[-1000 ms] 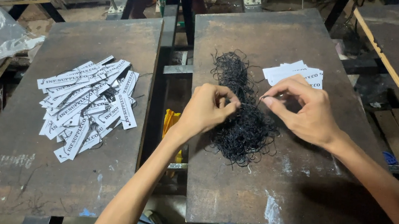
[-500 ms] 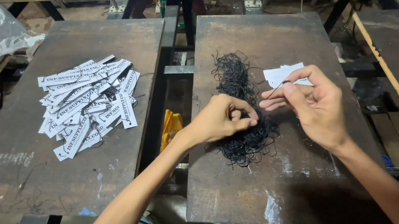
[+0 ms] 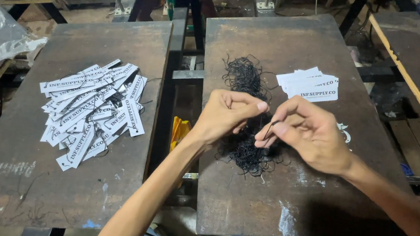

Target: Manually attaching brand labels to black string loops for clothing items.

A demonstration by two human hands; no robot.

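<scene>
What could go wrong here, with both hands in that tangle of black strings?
The right hand pinches one string from the black pile; tangled neighbours could drag out with it. The left hand rests on the pile and might scatter it. The small tag stack lies close behind and could get knocked.

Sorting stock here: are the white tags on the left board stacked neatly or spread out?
Spread out: the white tags lie scattered, overlapping at many angles on the left board.
</scene>
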